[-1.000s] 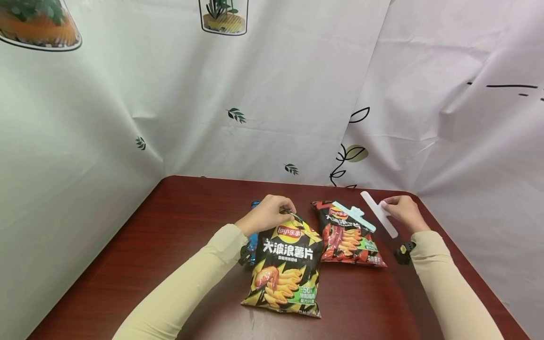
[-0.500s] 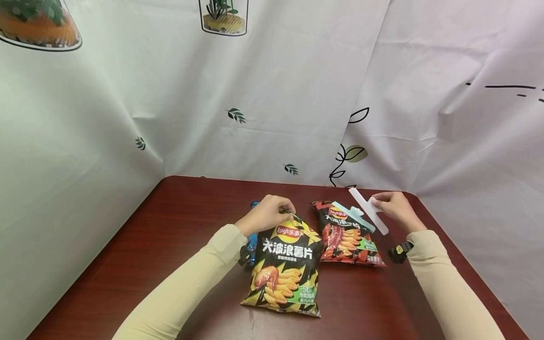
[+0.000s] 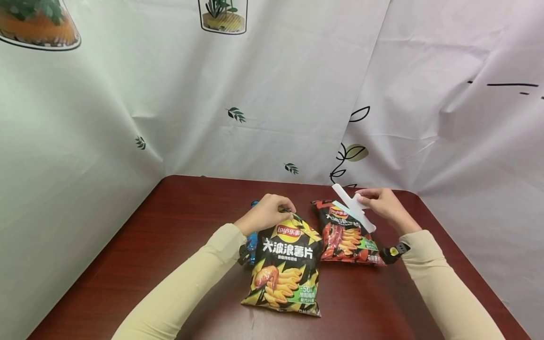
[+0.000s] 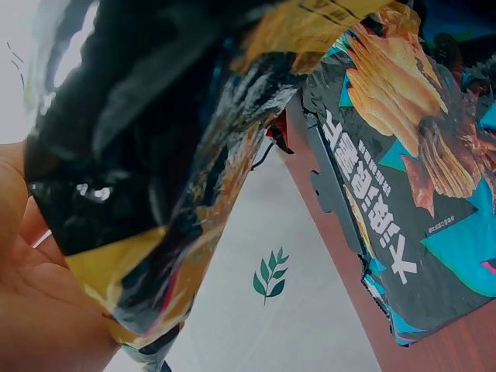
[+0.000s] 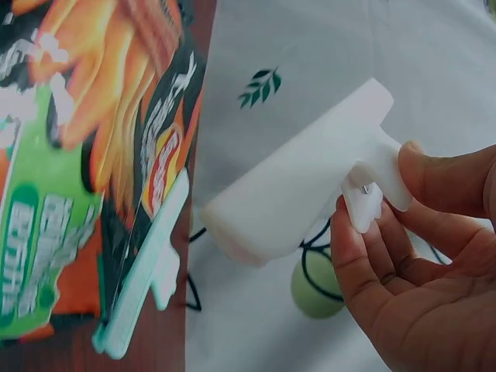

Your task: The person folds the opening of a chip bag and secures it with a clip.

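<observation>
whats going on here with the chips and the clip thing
A person sits at a dark red table with three chip bags. The left hand pinches the top of the black-and-yellow bag. The right hand holds a white clip in the air above the red bag, which already has a pale green clip across its top. A blue bag lies mostly hidden behind the left wrist.

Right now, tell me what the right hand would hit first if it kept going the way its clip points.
Probably the backdrop cloth: the right hand holds the white clip angled up and leftward above the red chip bag. Depth is unclear.
</observation>
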A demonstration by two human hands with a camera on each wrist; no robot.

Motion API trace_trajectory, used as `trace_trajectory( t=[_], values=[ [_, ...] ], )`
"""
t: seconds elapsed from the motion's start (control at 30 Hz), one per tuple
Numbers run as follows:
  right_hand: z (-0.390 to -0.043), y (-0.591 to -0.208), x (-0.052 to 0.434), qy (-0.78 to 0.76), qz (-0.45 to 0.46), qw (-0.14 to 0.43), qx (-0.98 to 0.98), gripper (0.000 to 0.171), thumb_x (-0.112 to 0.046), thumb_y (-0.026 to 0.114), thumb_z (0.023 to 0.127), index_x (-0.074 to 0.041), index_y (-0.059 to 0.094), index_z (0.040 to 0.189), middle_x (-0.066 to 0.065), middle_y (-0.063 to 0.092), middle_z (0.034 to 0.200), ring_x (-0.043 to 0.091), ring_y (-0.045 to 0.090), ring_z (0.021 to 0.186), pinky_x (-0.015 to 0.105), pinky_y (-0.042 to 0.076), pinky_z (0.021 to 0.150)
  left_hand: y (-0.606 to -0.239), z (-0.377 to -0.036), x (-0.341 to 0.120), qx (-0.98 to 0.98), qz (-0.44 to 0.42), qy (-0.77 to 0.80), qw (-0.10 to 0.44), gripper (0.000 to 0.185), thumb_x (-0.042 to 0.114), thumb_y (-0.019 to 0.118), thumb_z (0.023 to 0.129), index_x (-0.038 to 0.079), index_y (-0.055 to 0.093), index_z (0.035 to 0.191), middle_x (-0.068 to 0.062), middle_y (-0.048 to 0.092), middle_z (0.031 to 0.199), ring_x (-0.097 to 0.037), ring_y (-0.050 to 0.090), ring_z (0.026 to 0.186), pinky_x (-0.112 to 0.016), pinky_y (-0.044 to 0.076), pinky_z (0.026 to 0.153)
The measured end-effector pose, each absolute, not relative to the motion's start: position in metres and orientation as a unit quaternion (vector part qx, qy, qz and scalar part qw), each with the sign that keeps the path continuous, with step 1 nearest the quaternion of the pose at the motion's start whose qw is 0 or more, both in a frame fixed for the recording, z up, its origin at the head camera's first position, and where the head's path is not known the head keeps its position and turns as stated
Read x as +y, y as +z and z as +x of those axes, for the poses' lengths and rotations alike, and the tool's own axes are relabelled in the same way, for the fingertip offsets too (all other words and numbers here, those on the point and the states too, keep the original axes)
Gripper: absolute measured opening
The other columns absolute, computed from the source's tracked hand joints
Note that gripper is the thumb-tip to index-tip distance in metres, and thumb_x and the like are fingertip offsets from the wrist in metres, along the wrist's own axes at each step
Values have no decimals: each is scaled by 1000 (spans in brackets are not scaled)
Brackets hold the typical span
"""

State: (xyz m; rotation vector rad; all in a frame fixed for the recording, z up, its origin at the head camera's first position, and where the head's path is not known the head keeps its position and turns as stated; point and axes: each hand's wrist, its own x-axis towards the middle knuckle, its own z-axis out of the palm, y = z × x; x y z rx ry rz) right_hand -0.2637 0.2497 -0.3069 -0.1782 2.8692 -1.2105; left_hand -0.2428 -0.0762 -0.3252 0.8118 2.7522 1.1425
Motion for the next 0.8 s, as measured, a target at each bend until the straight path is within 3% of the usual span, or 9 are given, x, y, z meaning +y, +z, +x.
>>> trace_trajectory(
  t=[0.2,0.3,0.63,0.8],
  values=[
    [-260,-305,239,-411,-79,26,908,40,-21,60,95,7,60,125,23,67,109,10,64,84,24,52,71,-325,-243,-76,890,265,370,24,17,16,67,91,9,72,105,-2,69,103,-16,64,96,-32,54,79],
    [-257,-303,234,-421,-83,37,902,41,-21,60,95,6,60,126,22,68,108,9,63,84,25,52,69,-325,-243,-76,890,265,371,22,16,16,67,90,9,73,104,-2,69,103,-17,64,97,-32,54,80],
    [-251,-302,217,-410,-113,47,904,36,-24,62,94,-1,65,122,14,71,103,19,64,87,26,49,74,-325,-242,-77,887,263,379,23,20,16,68,90,9,71,109,-3,69,105,-18,64,100,-33,54,82],
    [-248,-301,207,-424,-134,56,894,36,-22,63,94,0,65,122,14,71,102,17,65,84,26,51,74,-325,-241,-77,884,259,389,27,22,16,68,90,8,69,111,-3,69,105,-18,64,99,-32,54,82]
  ],
)
